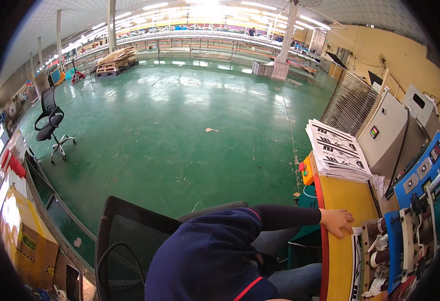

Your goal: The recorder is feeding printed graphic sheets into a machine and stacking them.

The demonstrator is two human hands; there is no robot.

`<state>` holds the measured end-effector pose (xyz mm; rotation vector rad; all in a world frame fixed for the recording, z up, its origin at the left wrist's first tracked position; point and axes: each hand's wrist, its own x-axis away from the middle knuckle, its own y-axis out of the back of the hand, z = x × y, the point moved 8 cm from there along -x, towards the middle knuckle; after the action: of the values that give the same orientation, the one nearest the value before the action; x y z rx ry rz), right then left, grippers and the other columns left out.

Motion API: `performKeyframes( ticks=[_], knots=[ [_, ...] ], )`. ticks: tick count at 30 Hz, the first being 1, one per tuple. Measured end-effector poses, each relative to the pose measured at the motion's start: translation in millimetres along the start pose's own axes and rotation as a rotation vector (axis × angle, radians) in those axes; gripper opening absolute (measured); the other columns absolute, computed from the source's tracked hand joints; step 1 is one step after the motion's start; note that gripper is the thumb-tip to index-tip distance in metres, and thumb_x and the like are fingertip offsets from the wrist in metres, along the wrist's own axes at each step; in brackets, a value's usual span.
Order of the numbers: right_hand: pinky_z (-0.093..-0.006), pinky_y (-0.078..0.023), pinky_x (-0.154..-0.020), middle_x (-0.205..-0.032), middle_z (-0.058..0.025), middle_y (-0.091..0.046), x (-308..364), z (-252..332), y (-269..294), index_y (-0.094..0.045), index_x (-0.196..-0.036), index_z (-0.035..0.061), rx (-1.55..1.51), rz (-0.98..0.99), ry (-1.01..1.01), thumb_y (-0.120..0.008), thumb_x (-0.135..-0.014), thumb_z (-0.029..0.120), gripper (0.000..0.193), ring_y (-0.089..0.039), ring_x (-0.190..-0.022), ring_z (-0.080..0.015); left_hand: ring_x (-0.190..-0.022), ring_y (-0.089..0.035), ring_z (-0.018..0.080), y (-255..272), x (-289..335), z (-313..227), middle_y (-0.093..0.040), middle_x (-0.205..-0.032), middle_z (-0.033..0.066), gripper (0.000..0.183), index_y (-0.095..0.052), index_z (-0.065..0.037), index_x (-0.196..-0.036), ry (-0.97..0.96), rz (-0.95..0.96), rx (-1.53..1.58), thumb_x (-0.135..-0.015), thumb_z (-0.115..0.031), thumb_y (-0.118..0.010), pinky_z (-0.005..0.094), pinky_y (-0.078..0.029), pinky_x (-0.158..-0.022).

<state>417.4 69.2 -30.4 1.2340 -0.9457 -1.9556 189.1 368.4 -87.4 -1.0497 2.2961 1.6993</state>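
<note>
Factory hall: wide green floor [179,130], long conveyor line [200,40], stacked pallets [115,59], machine [410,220].

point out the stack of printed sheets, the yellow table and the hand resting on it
stack of printed sheets [338,150], head view, middle of the top sheet.
yellow table [343,198], head view, bare top surface.
hand [338,222], head view, back of the hand, flat on the table.
</note>
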Motion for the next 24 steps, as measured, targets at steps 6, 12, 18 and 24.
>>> performKeyframes(
  ticks=[6, 12, 18, 24],
  knots=[
    [-0.0476, -0.046, -0.097, -0.118, -0.0265, -0.063, 0.6, -10.9, -7.1, -0.065, -0.12, -0.0041, -0.005, -0.016, 0.008, -0.053, -0.103, 0.031, 0.041, -0.058, -0.112, -0.0443, -0.143, -0.036, 0.0493, -0.5, -0.5, -0.5, -0.046, -0.15, 0.0292, 0.057, -0.067, -0.024, -0.135, -0.007, -0.007, -0.001, -0.084, -0.049, -0.062, 0.0558, -0.023, -0.121],
    [-0.0486, -0.046, -0.098, -0.119, -0.0271, -0.063, 1.3, -12.7, -8.1, -0.065, -0.12, -0.0049, -0.033, -0.038, -0.005, -0.053, -0.104, 0.032, 0.043, -0.057, -0.114, -0.0446, -0.143, -0.037, 0.0492, 0.6, 0.1, -0.1, -0.047, -0.15, 0.0292, 0.057, -0.067, -0.024, -0.135, -0.009, -0.014, 0.0, -0.084, -0.049, -0.062, 0.0566, -0.023, -0.12],
    [-0.0489, -0.045, -0.101, -0.122, -0.0278, -0.063, 0.0, -1.1, -3.8, -0.065, -0.12, -0.0057, -0.309, -0.33, 0.467, -0.053, -0.103, 0.031, 0.042, -0.057, -0.115, -0.0453, -0.143, -0.037, 0.0487, 0.9, 5.5, 4.3, -0.046, -0.151, 0.029, 0.056, -0.067, -0.025, -0.135, 0.012, -0.006, -0.013, -0.084, -0.048, -0.062, 0.0561, -0.023, -0.121],
    [-0.0485, -0.046, -0.097, -0.116, -0.0266, -0.063, 13.1, 12.9, 13.7, -0.065, -0.118, -0.0049, -0.497, -0.588, 0.86, -0.054, -0.103, 0.029, 0.039, -0.057, -0.111, -0.0445, -0.142, -0.039, 0.0453, 0.2, -2.2, -1.2, -0.05, -0.149, 0.0261, 0.055, -0.069, -0.028, -0.132, 0.004, -0.04, -0.011, -0.082, -0.049, -0.062, 0.054, -0.025, -0.12]
  ],
)
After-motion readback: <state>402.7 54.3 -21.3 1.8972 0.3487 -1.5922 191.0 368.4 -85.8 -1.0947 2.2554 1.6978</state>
